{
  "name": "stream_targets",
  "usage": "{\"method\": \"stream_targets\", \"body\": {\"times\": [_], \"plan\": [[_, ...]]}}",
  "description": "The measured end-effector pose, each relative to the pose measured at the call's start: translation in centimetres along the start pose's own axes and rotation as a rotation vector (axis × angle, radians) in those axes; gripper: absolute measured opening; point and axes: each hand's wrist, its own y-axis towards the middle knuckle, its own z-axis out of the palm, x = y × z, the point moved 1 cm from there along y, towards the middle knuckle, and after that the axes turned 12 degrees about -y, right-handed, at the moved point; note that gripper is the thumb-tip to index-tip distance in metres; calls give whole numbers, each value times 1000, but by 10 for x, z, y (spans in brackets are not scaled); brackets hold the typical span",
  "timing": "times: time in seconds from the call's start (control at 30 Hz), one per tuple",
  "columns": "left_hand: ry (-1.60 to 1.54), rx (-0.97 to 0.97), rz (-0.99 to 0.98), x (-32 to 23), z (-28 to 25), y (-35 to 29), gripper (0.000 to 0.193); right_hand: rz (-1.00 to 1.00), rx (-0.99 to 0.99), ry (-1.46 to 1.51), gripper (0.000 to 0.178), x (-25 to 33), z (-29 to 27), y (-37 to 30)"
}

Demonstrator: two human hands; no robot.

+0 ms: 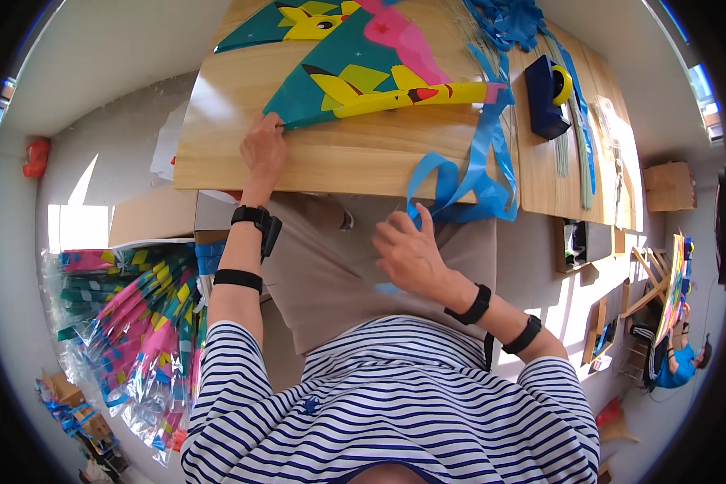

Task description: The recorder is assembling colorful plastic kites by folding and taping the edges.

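Head view: your left hand (263,148) pressing flat, fingers spread, on teal kite (363,77) corner lying on wooden table (331,157); right hand (410,254) pinching blue ribbon tail (480,173) hanging off table edge. Tape dispenser (547,97) sitting right; packaged kites (129,323) piling on floor.

Kite (363,73) teal, yellow, pink – streamers (468,181) blue – shirt (395,403) navy-white striped.
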Motion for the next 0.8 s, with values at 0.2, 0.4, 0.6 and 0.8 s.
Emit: {"method": "stream_targets", "body": {"times": [0.2,0.4,0.6,0.8], "plan": [[-5,-21,73,7,1,3,6,240,-160,227,15,-12,-21,-20],[-20,-53,135,8,2,-3,6,654,-191,720,11,-44,-29,17],[36,-46,258,16,-2,-15,6,276,-553,-86,36,-65,-29,88],[20,-10,300,14,-11,-30,6,97,-346,-101,58,-55,21,107]]}}
